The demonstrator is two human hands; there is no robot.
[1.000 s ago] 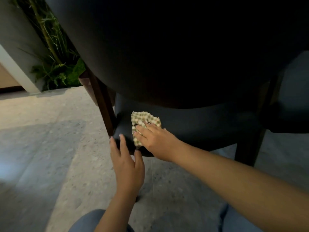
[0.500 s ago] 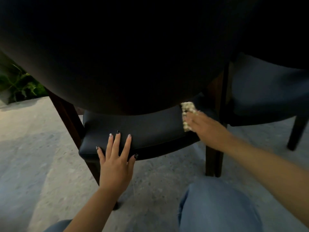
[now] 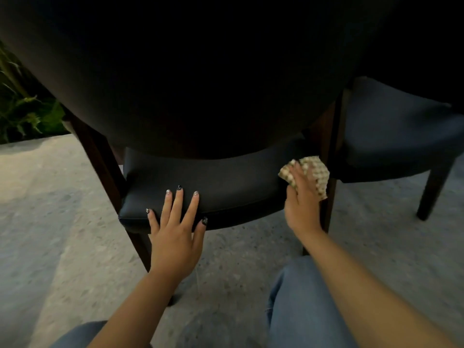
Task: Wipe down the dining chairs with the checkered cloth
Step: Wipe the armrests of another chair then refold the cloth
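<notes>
A dark dining chair fills the upper view, its curved backrest (image 3: 200,71) above a black padded seat (image 3: 226,182). My left hand (image 3: 175,232) lies flat with spread fingers on the seat's rear edge. My right hand (image 3: 302,199) presses the beige checkered cloth (image 3: 315,174) against the seat's right end, beside the chair's dark wooden right leg (image 3: 330,197). Its fingers lie straight over the cloth.
A second dark chair (image 3: 396,136) stands close on the right, one of its legs (image 3: 431,192) on the speckled stone floor (image 3: 50,222). Green plants (image 3: 22,114) grow at the far left. My knees in blue jeans (image 3: 301,305) are low in the view.
My right hand slid the cloth along the seat's rear edge from its left end to its right end. My left hand settled flat on the seat.
</notes>
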